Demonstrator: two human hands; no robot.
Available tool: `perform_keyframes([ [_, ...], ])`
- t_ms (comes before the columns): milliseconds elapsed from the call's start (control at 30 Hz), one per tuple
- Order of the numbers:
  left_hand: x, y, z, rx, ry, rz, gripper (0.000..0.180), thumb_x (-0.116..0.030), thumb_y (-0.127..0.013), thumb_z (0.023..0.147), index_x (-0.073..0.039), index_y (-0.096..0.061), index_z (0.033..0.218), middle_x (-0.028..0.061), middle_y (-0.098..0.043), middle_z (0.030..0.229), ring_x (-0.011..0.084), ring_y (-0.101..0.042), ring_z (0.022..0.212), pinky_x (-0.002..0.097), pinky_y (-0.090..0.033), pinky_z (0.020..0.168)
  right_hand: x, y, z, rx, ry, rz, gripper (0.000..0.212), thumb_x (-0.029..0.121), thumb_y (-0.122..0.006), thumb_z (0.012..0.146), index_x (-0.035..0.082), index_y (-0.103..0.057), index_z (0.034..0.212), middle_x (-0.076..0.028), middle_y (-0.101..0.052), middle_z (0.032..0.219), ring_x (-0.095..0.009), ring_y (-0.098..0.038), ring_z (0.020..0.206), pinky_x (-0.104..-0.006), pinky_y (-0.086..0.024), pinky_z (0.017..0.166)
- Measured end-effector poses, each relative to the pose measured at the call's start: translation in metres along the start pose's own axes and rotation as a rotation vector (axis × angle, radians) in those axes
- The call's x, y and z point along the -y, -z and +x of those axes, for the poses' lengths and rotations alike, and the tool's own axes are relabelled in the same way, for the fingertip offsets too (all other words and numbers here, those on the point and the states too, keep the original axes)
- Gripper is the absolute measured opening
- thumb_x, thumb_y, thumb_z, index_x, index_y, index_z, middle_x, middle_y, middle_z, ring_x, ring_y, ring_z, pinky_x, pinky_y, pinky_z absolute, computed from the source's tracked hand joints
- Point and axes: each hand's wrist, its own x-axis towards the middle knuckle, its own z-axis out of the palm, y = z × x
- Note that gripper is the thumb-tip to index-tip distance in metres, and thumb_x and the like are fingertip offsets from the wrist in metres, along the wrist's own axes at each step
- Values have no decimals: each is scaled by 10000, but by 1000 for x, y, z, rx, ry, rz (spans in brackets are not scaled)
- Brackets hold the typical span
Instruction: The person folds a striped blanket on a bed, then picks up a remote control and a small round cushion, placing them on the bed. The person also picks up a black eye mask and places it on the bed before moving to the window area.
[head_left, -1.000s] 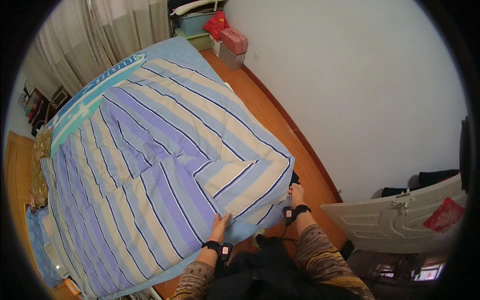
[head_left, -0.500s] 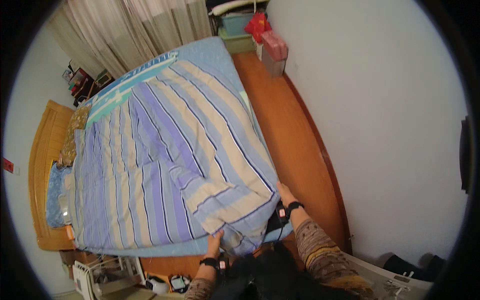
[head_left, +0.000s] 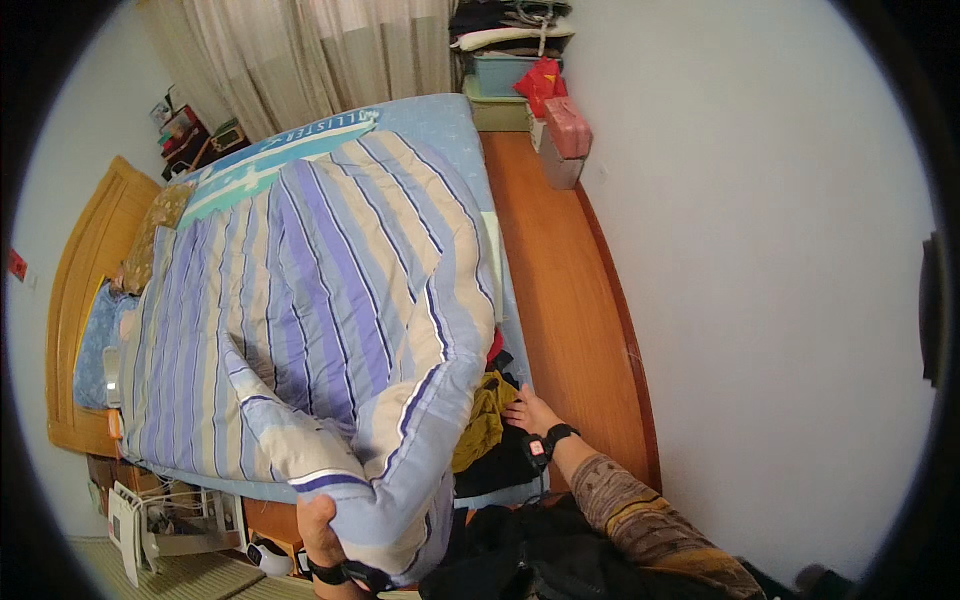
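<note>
A quilt (head_left: pixel 330 240) with blue, purple and beige stripes covers most of the bed. My left hand (head_left: pixel 318 525) is closed on its near edge, where the fabric bunches up and folds over. To the right, my right hand (head_left: pixel 532 412) is held palm down with fingers stretched, at the edge of a mustard-yellow garment (head_left: pixel 484 425). Whether the fingertips touch that cloth I cannot tell. Black clothing (head_left: pixel 498 465) lies under and beside the yellow piece at the bed's corner, partly covered by the quilt.
A wooden headboard (head_left: pixel 85 320) stands at left, with a blue pillow (head_left: pixel 95 345) by it. A strip of wooden floor (head_left: pixel 560 280) runs along the right wall. Storage bins (head_left: pixel 500 112) and a pink case (head_left: pixel 567 128) stand at the far end. A white rack (head_left: pixel 190 545) sits near left.
My right hand has let go of the quilt and moved left and down to the clothes. My left hand has drawn the quilt's near corner leftward, exposing the yellow and black clothing.
</note>
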Motion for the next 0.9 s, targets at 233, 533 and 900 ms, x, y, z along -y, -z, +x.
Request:
perform_keyframes([
  [233, 27, -29, -46, -291, -140, -94, 637, -397, -549, 848, 29, -434, 1307, 182, -551, 1228, 313, -534, 1125, 420, -405, 982, 13, -63, 86, 310, -36, 239, 871, 723, -362, 859, 117, -231, 1470, -169, -343, 1452, -357, -398, 1260, -496, -311, 1043],
  [533, 37, -167, -62, -544, -234, -249, 662, -466, -505, 872, 30, -432, 1304, 210, -537, 1254, 355, -526, 1130, 483, -405, 986, 204, -86, 112, 440, 6, 133, 934, 790, -418, 783, 96, -381, 1408, -108, -497, 1334, -282, -507, 1168, -397, -439, 964],
  [900, 35, -253, -40, -719, -231, -226, 550, -355, -567, 864, 36, -459, 1235, 231, -611, 1114, 360, -637, 942, 479, -534, 841, 160, -29, 121, 266, -208, 380, 882, 814, -387, 769, 175, -427, 1376, -71, -596, 1144, -258, -606, 926, -409, -509, 700],
])
